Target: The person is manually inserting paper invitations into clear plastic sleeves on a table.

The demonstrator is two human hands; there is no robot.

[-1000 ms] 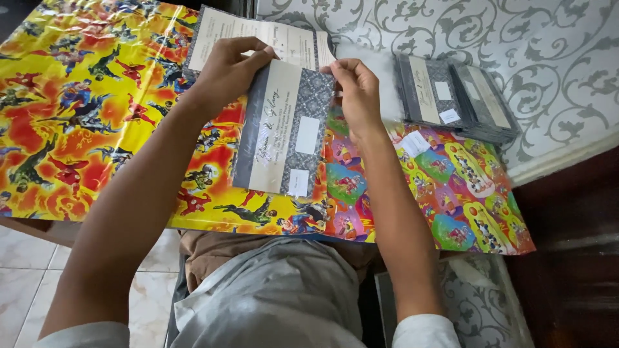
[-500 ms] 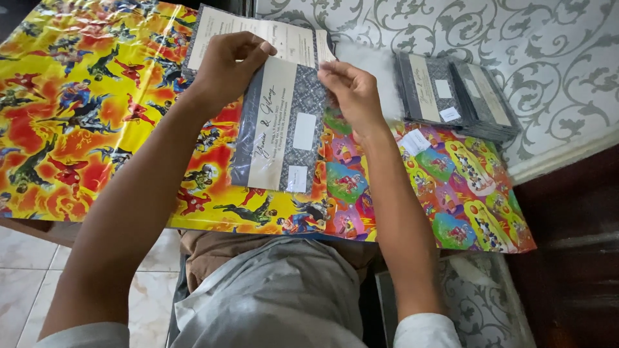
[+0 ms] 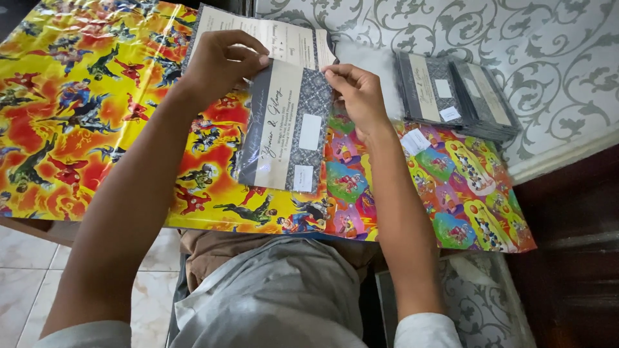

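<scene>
insp. note: left hand pinches top-left corner of grey-and-cream card in its clear sleeve; right hand pinches top-right corner, fingers closed on the edge. card lies tilted on the bright wrapping paper covering the table, near its far edge, partly over a printed sheet. stack of like cards at far right.

risks, judged: glossy sleeve may slip from the pinch; uneven pull could crease a corner or tear the sleeve mouth; slick paper lets card slide.
</scene>
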